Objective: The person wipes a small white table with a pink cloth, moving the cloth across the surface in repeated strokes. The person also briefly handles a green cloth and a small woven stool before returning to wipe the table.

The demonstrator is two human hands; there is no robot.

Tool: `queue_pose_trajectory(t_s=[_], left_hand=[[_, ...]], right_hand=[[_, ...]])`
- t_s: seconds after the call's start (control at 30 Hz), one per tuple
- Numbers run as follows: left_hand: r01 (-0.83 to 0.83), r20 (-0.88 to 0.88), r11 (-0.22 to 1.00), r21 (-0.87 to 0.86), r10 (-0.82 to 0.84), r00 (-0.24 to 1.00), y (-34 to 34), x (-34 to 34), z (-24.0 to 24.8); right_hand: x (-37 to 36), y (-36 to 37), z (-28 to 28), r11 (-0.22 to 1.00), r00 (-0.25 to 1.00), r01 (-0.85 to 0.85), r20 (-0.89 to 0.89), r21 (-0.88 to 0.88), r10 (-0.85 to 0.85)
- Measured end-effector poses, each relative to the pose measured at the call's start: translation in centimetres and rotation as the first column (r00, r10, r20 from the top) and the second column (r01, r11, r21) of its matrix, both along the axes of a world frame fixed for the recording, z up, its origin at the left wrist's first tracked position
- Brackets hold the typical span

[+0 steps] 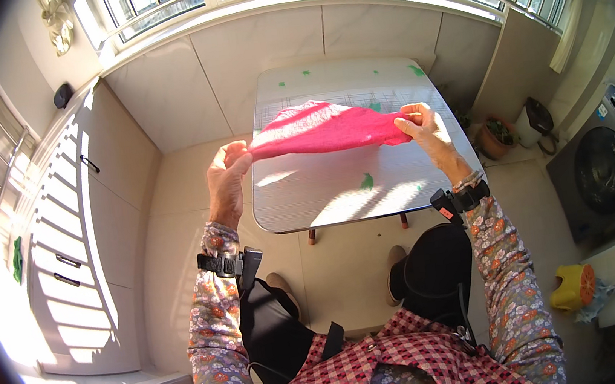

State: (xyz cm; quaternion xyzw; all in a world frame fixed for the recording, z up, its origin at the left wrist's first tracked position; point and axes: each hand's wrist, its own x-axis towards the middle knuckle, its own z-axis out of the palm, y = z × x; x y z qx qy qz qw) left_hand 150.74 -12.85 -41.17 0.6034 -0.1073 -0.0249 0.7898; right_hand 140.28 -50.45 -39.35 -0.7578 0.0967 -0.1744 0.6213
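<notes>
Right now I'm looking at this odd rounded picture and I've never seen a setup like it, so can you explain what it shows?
There's no robot here, only a person's bare hands. The picture comes from a wide fisheye camera worn on the person's head, looking down, which is why straight edges bend near the rim. The left hand and the right hand pinch opposite ends of a pink cloth, holding it over a pale table. On the tabletop you see green marks and streaks of sunlight. Each wrist wears a dark strapped device. Over to the right stands a washing machine.
</notes>
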Motion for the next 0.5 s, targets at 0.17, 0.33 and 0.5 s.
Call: queue_pose_trajectory(t_s=[0.17,0.33,0.5], left_hand=[[0.177,-0.209,0.85,0.496,-0.081,0.975,2.1,-4.9,-6.7],[-0.061,0.06,0.7,0.712,0.025,0.998,0.9,-3.8,-6.8],[-0.135,0.206,0.441,0.887,-0.119,0.971,0.0,-3.1,-8.1]], right_hand=[[-4.7,0.4,-8.4,0.969,0.947,-0.175,-0.299,-0.175,0.117],[-5.5,0.4,-10.6,0.938,0.945,-0.102,-0.327,-0.331,-0.012],[-5.8,0.5,-10.5,0.836,0.957,-0.108,-0.283,-0.538,-0.058]])
